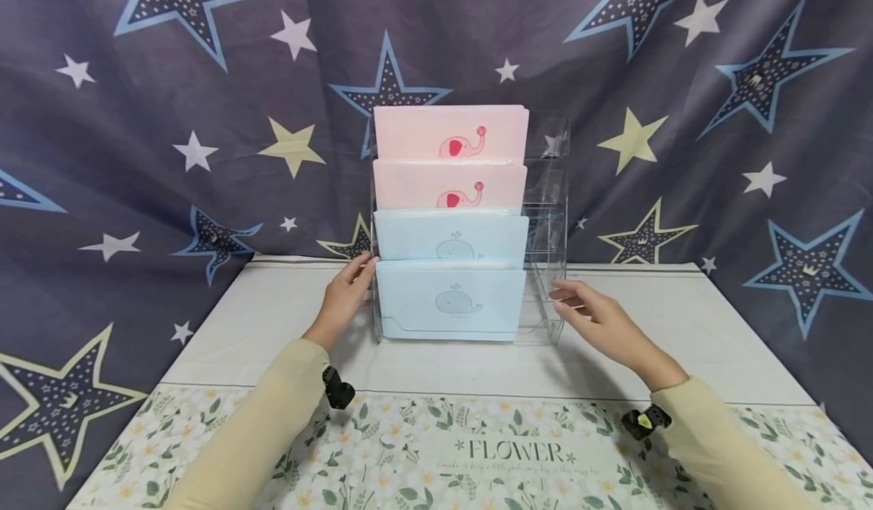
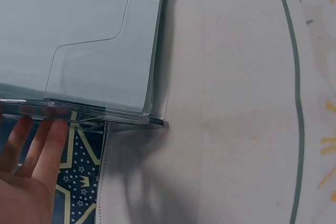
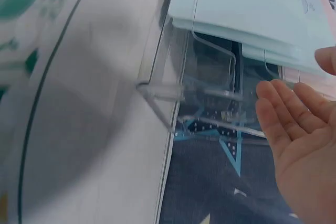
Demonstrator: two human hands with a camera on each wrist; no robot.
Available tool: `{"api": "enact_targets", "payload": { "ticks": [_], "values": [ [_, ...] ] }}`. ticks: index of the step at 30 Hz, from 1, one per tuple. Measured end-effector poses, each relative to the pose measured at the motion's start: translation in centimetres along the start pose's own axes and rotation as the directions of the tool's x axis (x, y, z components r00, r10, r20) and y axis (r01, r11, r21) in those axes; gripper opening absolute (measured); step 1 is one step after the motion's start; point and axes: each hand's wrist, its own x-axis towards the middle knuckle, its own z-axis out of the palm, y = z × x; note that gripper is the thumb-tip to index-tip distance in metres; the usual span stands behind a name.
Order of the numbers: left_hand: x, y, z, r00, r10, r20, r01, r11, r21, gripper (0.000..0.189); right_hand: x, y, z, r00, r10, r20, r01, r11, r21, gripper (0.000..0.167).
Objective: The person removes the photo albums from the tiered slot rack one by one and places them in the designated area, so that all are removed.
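A clear tiered plastic rack (image 1: 543, 320) stands upright on the white cloth. Its upper tiers hold pink document folders (image 1: 412, 135) printed with a red elephant, and its lower tiers hold light blue document folders (image 1: 412, 298) printed with a whale. My left hand (image 1: 345, 298) is at the rack's left side; in the left wrist view its fingertips touch the clear side panel (image 2: 105, 113). At the other side is my right hand (image 1: 600, 324), fingers extended beside the right panel. In the right wrist view, whether that hand (image 3: 302, 124) touches the panel is hard to tell.
A white cloth (image 1: 627, 343) covers the table's rear, with a floral mat (image 1: 382, 449) lettered FLOWER along the front. Right behind hangs a dark curtain (image 1: 477, 32) with stars. Each wrist wears a small black device (image 1: 337, 387).
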Motion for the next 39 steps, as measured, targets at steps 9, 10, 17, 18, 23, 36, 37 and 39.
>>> {"api": "enact_targets", "payload": {
  "ticks": [9, 10, 17, 18, 23, 36, 37, 39],
  "values": [
    [0.1, -0.3, 0.1, 1.000, 0.017, 0.000, -0.017, 1.000, -0.012, 0.066, 1.6, -0.6, 1.7, 0.993, 0.071, 0.093, -0.086, 0.980, 0.177, 0.050],
    [0.1, -0.4, 0.1, 1.000, 0.020, 0.001, -0.020, 1.000, -0.010, 0.066, 1.7, -0.6, 1.9, 0.991, 0.083, 0.103, -0.102, 0.977, 0.190, 0.052],
    [0.2, -0.3, 0.1, 1.000, 0.019, 0.002, -0.019, 1.000, -0.003, 0.064, 2.2, -1.0, 2.9, 0.983, 0.138, 0.121, -0.160, 0.966, 0.202, 0.057],
    [0.2, -0.3, 0.2, 1.000, 0.018, 0.004, -0.018, 1.000, -0.004, 0.064, 2.2, -1.1, 2.9, 0.983, 0.143, 0.116, -0.165, 0.966, 0.201, 0.057],
    [0.1, -0.4, 0.1, 1.000, 0.007, 0.013, -0.007, 1.000, 0.000, 0.065, 2.4, -1.3, 3.4, 0.984, 0.163, 0.071, -0.175, 0.959, 0.221, 0.052],
    [0.0, -0.4, 0.1, 1.000, -0.003, 0.020, 0.003, 1.000, -0.005, 0.065, 4.0, -1.5, 5.3, 0.966, 0.222, 0.131, -0.254, 0.911, 0.325, 0.047],
    [0.0, -0.4, 0.1, 1.000, -0.003, 0.020, 0.003, 1.000, -0.003, 0.065, 4.2, -1.6, 5.5, 0.960, 0.236, 0.151, -0.276, 0.894, 0.353, 0.051],
    [-0.1, -0.4, 0.1, 1.000, -0.001, 0.018, 0.001, 1.000, 0.000, 0.064, 4.6, -1.8, 6.1, 0.943, 0.282, 0.177, -0.331, 0.856, 0.397, 0.055]
  ]
}}
